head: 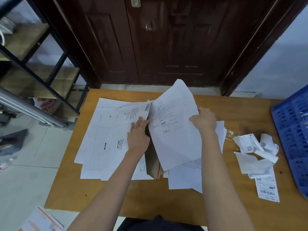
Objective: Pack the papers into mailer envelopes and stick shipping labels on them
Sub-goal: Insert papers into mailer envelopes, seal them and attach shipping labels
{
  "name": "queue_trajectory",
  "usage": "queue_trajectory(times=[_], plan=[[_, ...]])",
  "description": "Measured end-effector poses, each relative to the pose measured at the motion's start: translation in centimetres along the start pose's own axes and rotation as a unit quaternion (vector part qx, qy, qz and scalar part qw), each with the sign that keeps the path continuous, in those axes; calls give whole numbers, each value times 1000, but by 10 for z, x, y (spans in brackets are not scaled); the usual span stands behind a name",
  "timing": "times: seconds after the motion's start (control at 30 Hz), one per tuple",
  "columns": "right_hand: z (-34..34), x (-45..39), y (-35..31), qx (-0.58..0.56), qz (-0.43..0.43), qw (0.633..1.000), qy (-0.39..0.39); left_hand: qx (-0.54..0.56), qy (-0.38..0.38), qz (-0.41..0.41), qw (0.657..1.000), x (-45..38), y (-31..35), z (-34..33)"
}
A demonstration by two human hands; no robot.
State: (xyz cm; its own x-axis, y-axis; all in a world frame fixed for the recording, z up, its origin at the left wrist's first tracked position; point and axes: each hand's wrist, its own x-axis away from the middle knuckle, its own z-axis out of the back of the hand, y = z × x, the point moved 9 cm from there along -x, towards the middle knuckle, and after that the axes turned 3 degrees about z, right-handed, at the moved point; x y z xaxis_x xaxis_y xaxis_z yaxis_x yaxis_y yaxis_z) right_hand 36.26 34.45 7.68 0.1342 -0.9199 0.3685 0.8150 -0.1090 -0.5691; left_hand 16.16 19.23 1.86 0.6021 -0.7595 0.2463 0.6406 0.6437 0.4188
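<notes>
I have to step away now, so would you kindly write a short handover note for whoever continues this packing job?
Right hand: grips the edge of a handwritten sheet, lifted and tilted above the table.
Left hand: fingers straight, at the opening of the mailer envelope on top of the white stack at centre-left.
Loose papers lie under the raised sheet. Shipping labels and crumpled backing scraps sit at right, beside the blue crate.
Done: no sealed or labelled envelope is visible.
Left: slide the sheet in, close the envelope, stick a label, repeat.
</notes>
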Motion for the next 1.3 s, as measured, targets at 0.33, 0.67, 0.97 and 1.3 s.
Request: queue_trajectory(times=[0.33,0.67,0.97,1.3], plan=[[-4,10,10,-20,-43,999,3,-30,-6,-6,1000,-3,1,-1],[-19,21,-6,-34,2,996,83,6,0,16,1000,1,11,4],[-44,23,2,-90,-15,992,-92,12,-20,39,999,3,11,5],[-95,47,-20,-67,30,979,-192,50,-1,3,999,6,34,7]])
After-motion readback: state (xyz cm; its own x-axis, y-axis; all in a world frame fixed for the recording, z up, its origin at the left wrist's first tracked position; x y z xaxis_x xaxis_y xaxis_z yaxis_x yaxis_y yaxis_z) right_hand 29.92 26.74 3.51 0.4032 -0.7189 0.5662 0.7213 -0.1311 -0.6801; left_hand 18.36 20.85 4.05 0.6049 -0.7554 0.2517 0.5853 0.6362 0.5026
